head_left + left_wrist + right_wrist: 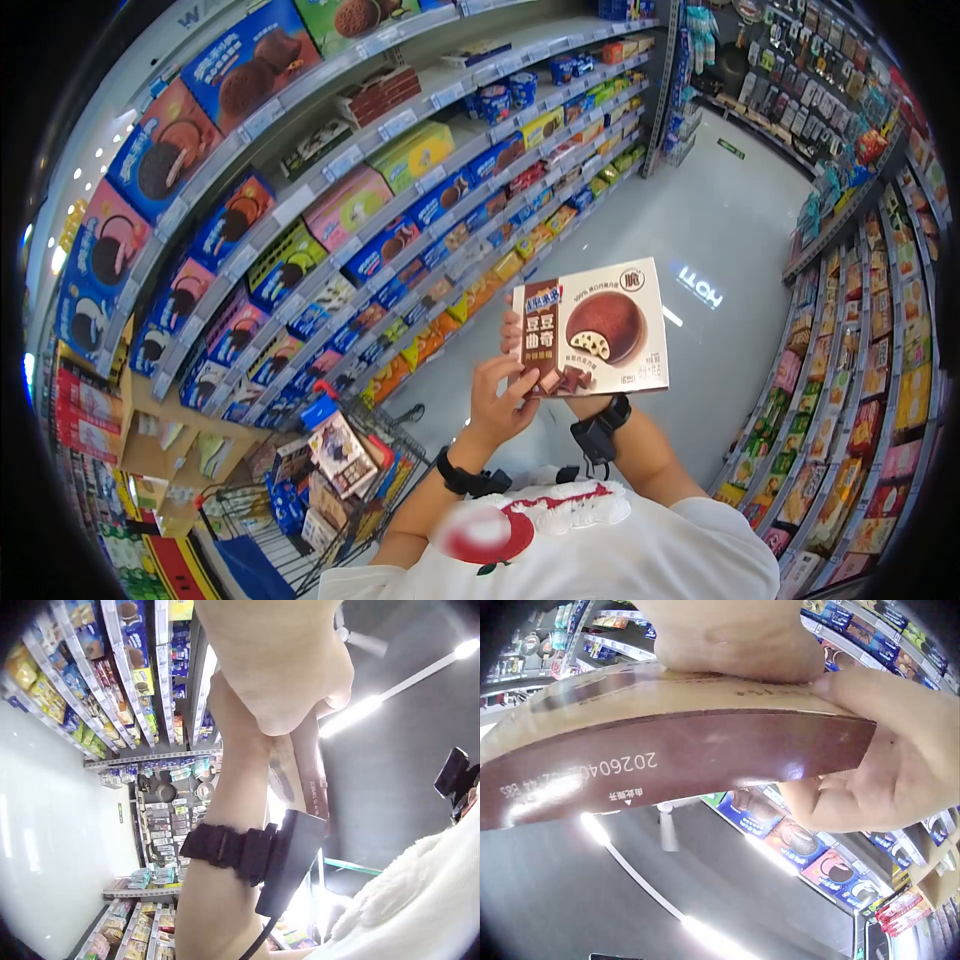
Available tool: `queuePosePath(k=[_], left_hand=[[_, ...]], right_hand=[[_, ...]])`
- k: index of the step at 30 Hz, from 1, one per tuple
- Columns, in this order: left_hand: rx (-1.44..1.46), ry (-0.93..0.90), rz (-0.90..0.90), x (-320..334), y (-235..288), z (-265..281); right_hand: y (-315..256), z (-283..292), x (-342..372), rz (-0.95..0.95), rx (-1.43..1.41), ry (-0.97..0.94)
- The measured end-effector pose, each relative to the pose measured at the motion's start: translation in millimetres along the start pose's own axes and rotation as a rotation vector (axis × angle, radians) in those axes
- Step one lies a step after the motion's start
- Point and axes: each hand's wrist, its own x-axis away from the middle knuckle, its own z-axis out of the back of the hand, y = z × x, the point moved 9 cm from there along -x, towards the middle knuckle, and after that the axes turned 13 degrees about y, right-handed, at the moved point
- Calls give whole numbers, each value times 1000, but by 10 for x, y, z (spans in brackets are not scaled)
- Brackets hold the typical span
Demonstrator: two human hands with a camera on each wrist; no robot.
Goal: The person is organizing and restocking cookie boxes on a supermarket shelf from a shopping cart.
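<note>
A cream and brown cookie box [615,335] is held up in front of the chest, its printed front facing the head camera. My left hand [500,398] grips its lower left corner, thumb on the front. My right hand [739,637] holds the box from behind and below, mostly hidden in the head view; fingertips show at the box's left edge. In the right wrist view the brown side of the box [705,750] shows a printed date, and the left hand [892,754] wraps its end.
A shopping cart [375,490] with several packages stands at the lower left. Shelves of boxed cookies [370,250] run along the left, and more packaged goods [860,420] line the right. A grey floor aisle [700,220] lies between them, with hanging goods [800,90] at its far end.
</note>
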Motion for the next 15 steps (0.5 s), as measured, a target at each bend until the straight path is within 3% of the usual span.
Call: queuePosePath(k=[2,8,11,15], left_hand=[[19,-1,14,-56,-159,-161],[-7,122,37,-535,-990,-626],[-67,170,82,-1024,-1581,-802],[-122,162,0,-1476,-2040,-976]], right_hand=[[-192,148,-137,-4,-9,-62],[-1089,98,-716,149,158,100],[-1754,-151,-1072,321,396,237],[-2415,-631,-1442,632,859,373]])
